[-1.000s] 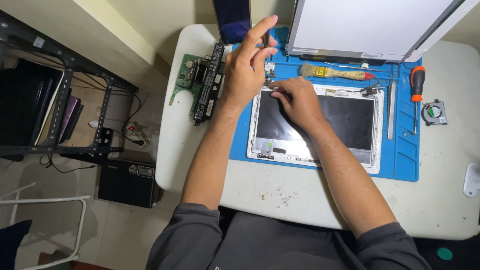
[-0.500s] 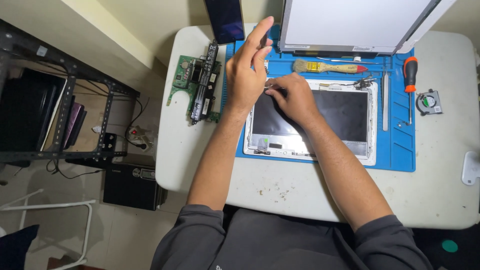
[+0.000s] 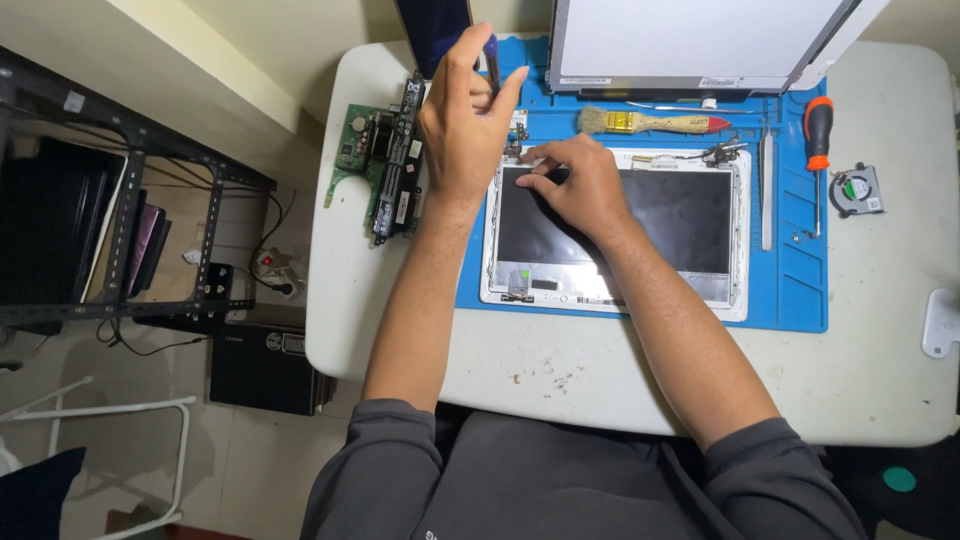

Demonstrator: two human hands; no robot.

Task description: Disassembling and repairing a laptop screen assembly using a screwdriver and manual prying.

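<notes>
A white laptop lid shell point(image 3: 730, 290) with a dark inner panel lies on a blue work mat point(image 3: 790, 280). My left hand point(image 3: 462, 125) is raised above the mat's top left corner and pinches the dark blue handle of a small screwdriver point(image 3: 491, 52), held upright. My right hand point(image 3: 578, 185) lies palm down on the shell's upper left part, its fingertips pressing near the top left corner by a metal hinge point(image 3: 512, 150).
A brush with a yellow handle point(image 3: 652, 122), an orange-handled screwdriver point(image 3: 818, 140), metal tweezers point(image 3: 767, 190) and a bare display panel point(image 3: 700, 40) sit on the mat. A green circuit board with a black battery bar point(image 3: 385, 165) lies left, a small fan point(image 3: 857, 190) right.
My left hand rose slightly with the screwdriver still upright. My right hand stays on the shell's top left corner. The view moved closer and shifted.
</notes>
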